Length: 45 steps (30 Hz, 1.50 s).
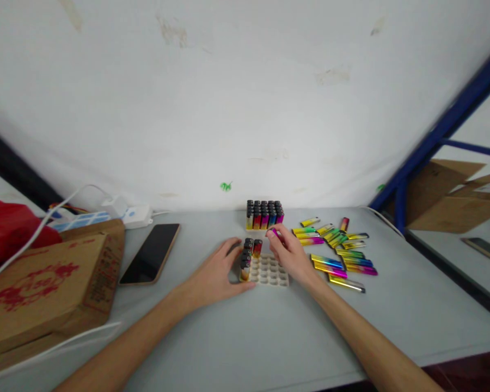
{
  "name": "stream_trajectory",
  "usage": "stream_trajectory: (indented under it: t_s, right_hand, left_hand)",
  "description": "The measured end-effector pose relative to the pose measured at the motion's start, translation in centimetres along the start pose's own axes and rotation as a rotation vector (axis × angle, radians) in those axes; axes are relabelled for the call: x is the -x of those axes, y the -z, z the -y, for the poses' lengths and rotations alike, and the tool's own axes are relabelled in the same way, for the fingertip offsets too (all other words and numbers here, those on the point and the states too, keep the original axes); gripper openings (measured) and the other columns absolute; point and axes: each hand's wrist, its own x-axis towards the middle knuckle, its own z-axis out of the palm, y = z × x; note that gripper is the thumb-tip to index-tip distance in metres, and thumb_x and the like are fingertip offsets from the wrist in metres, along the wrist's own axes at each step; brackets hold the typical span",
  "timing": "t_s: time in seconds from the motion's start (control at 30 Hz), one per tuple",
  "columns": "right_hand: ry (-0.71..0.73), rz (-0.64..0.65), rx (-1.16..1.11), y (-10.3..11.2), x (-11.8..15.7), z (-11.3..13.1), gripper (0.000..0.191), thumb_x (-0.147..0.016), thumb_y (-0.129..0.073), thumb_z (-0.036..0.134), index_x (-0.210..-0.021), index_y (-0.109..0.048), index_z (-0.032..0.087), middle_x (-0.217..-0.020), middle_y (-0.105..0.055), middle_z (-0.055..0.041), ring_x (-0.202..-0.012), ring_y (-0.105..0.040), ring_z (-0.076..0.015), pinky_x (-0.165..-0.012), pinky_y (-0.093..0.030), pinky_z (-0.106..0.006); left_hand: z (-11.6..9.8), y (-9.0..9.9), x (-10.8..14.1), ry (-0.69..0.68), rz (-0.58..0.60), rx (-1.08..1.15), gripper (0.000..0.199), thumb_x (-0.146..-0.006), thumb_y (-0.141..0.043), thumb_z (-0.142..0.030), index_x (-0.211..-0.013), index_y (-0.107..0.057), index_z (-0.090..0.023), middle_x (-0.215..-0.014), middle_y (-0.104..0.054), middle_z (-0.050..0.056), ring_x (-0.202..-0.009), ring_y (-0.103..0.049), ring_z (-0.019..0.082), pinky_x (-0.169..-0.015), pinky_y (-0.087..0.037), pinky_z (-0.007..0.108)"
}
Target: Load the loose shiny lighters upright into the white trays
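Note:
My left hand (213, 274) curls round the left side of a pale tray with rows of round hollows (269, 272), its thumb at the front corner and its fingers at the back. Black-topped lighters (245, 259) stand upright along the tray's left column, and a red lighter (257, 248) stands beside them in the back row. Over the tray's back right part, my right hand (289, 249) pinches a purple lighter (274, 232). Several shiny multicoloured lighters (329, 265) lie loose on the table to the right of this hand.
Behind the tray, a full block of upright lighters (264, 215) stands near the wall. To the left are a phone (151, 254), a cardboard box (44, 294), a power strip (137, 216) and a red bag (14, 234). A blue metal frame (400, 201) rises at the right.

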Motion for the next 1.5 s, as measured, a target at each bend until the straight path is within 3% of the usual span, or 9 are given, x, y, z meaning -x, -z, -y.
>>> stream_trajectory:
  t_s: [0.1, 0.23, 0.4, 0.57, 0.77, 0.87, 1.0, 1.17, 1.5]
  right_hand:
    - [-0.017, -0.062, -0.027, -0.2, 0.0, 0.8, 0.042, -0.103, -0.052, 0.064, -0.097, -0.061, 0.024, -0.07, -0.051, 0.0047, -0.066, -0.05, -0.0159, -0.06, -0.038, -0.027]
    - [-0.062, -0.153, 0.018, -0.6, 0.0, 1.3, 0.056, -0.098, -0.054, 0.068, -0.066, -0.045, 0.023, -0.061, -0.04, 0.005, -0.06, -0.039, -0.0135, -0.057, -0.029, -0.028]
    - [-0.069, -0.197, 0.056, -0.8, 0.2, 1.1, 0.053, -0.093, -0.054, 0.06, -0.058, -0.036, 0.025, -0.055, -0.034, 0.0053, -0.056, -0.033, -0.0124, -0.055, -0.023, -0.029]
    - [-0.03, -0.181, 0.073, -0.7, 0.1, 1.1, 0.042, -0.091, -0.052, 0.048, -0.059, -0.038, 0.025, -0.054, -0.038, 0.0047, -0.056, -0.037, -0.0134, -0.056, -0.025, -0.029]
    - [0.002, -0.117, 0.091, -0.2, 0.6, 1.3, 0.042, -0.102, -0.051, 0.057, -0.075, -0.047, 0.024, -0.064, -0.051, 0.0042, -0.062, -0.048, -0.0157, -0.06, -0.034, -0.028]
    - [0.084, -0.008, 0.135, 0.7, 0.8, 1.8, 0.035, -0.109, -0.045, 0.051, -0.089, -0.054, 0.024, -0.078, -0.062, 0.0005, -0.073, -0.057, -0.0181, -0.067, -0.043, -0.029]
    - [0.249, 0.036, 0.331, 2.1, 1.0, 2.4, 0.038, -0.11, -0.047, 0.048, -0.083, -0.057, 0.023, -0.086, -0.065, -0.0051, -0.084, -0.061, -0.0212, -0.077, -0.045, -0.032]
    - [0.175, 0.1, 0.366, 2.5, 1.1, 2.2, 0.039, -0.11, -0.048, 0.05, -0.083, -0.056, 0.024, -0.067, -0.061, 0.0013, -0.061, -0.055, -0.0172, -0.063, -0.04, -0.029]
    - [0.175, 0.213, 0.477, 1.2, 0.9, 1.0, 0.028, -0.112, -0.051, 0.042, -0.095, -0.061, 0.023, -0.083, -0.075, -0.0043, -0.071, -0.068, -0.0204, -0.066, -0.043, -0.029]
  left_hand:
    - [-0.3, -0.2, -0.2, 0.007, -0.023, -0.008, 0.072, -0.08, -0.087, -0.058, -0.135, -0.064, -0.019, -0.152, -0.057, 0.019, -0.142, -0.056, 0.041, -0.121, -0.05, 0.056]
    - [-0.6, -0.2, -0.3, 0.004, -0.019, -0.018, 0.07, -0.08, -0.088, -0.057, -0.133, -0.064, -0.019, -0.149, -0.058, 0.018, -0.14, -0.057, 0.04, -0.121, -0.05, 0.055]
    - [-0.5, 0.0, -0.3, -0.01, -0.003, -0.011, 0.07, -0.083, -0.086, -0.057, -0.135, -0.061, -0.018, -0.149, -0.058, 0.018, -0.142, -0.056, 0.039, -0.122, -0.05, 0.054]
    - [-0.2, -0.2, -0.3, -0.025, -0.007, 0.0, 0.071, -0.083, -0.085, -0.059, -0.136, -0.06, -0.019, -0.15, -0.057, 0.018, -0.142, -0.056, 0.04, -0.122, -0.049, 0.054]
    - [-0.1, -0.2, -0.4, -0.019, -0.017, 0.025, 0.072, -0.081, -0.086, -0.059, -0.137, -0.062, -0.02, -0.15, -0.058, 0.017, -0.141, -0.056, 0.04, -0.122, -0.048, 0.056]
    - [-0.3, -0.1, -0.5, -0.017, -0.01, 0.03, 0.071, -0.082, -0.086, -0.059, -0.136, -0.063, -0.02, -0.149, -0.059, 0.017, -0.14, -0.057, 0.04, -0.123, -0.048, 0.056]
    - [-0.4, 0.0, -0.5, -0.018, -0.01, 0.021, 0.069, -0.083, -0.084, -0.06, -0.136, -0.063, -0.02, -0.148, -0.06, 0.016, -0.14, -0.057, 0.04, -0.123, -0.048, 0.055]
    - [-0.1, -0.2, -0.5, -0.02, 0.008, 0.002, 0.074, -0.083, -0.084, -0.064, -0.139, -0.061, -0.02, -0.149, -0.059, 0.016, -0.14, -0.057, 0.039, -0.123, -0.048, 0.053]
    - [-0.1, -0.4, -0.5, -0.008, -0.009, 0.044, 0.075, -0.081, -0.085, -0.064, -0.138, -0.063, -0.02, -0.148, -0.06, 0.017, -0.14, -0.057, 0.04, -0.124, -0.046, 0.056]
